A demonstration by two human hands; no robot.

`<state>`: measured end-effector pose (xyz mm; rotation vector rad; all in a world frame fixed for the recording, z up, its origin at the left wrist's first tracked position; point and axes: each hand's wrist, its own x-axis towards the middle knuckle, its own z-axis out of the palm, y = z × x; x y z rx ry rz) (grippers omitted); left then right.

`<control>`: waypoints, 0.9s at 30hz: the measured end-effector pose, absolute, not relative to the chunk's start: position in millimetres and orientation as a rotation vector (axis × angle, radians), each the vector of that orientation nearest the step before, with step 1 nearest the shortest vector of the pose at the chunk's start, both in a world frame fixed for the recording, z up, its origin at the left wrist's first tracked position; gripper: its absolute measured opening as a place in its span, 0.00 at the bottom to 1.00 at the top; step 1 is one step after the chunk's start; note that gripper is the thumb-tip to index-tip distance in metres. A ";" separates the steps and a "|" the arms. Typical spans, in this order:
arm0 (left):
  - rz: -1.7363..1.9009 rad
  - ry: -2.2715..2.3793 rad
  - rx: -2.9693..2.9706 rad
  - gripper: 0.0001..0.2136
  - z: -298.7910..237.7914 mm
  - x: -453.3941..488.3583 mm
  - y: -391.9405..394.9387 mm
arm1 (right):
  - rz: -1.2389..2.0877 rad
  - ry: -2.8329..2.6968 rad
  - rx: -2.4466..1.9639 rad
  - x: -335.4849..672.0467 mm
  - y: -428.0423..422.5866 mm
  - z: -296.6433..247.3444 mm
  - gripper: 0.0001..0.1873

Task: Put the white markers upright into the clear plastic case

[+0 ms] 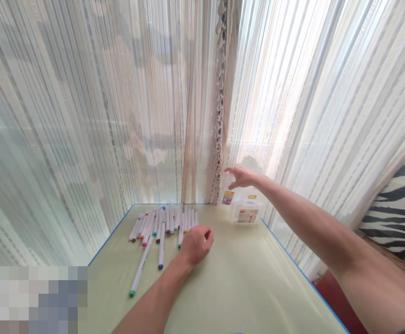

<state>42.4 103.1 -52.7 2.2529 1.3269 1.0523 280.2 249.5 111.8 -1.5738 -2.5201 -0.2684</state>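
Clearly, the right hand (239, 177), thumb and fingers spread, is nearer the clear plastic case (247, 215) at the table (244, 283)'s far right corner; white markers (161, 246), mostly lengthwise away from the person, lie left of and beyond the curled left hand (198, 243), whose contents I can't tell.

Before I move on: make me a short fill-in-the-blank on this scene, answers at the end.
The lowest marker in view ends in a ____ tip.
The tabletop has a ____ border.
The right hand is raised, while the ____ hand is closer to the other markers.

Missing words: green; blue; left.
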 end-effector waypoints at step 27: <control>1.175 0.738 1.072 0.34 -37.4 35.7 104.1 | 0.479 -1.801 -0.995 274.7 108.3 75.9 0.28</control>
